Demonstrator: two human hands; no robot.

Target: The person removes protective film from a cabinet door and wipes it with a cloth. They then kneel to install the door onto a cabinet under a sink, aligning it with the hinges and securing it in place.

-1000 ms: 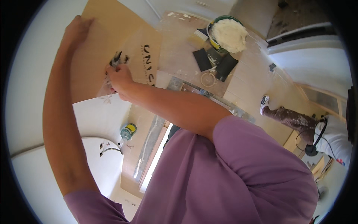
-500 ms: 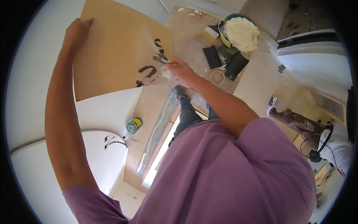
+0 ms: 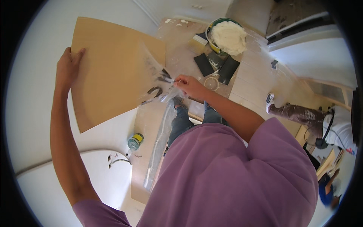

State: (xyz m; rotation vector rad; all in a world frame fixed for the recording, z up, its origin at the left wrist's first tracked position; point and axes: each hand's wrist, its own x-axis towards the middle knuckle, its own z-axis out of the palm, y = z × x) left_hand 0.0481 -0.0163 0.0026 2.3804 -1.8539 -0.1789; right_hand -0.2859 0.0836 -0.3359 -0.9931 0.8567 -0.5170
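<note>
The left hand [image 3: 70, 69] grips the left edge of a big tan board [image 3: 109, 72], its thumb on the front. The board is up in front, toward the left. The right hand [image 3: 191, 86] pinches a bunched sheet of clear plastic film [image 3: 157, 85] with black marks, by the board's right side. Farther off, a bucket [image 3: 214, 48] holds white paste [image 3: 228, 37].

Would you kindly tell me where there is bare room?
Pale floor between the black pieces and the worker's shoe looks bare, as does the brownish surface between the panel and those pieces. It's crowded around the bucket and brush.
</note>
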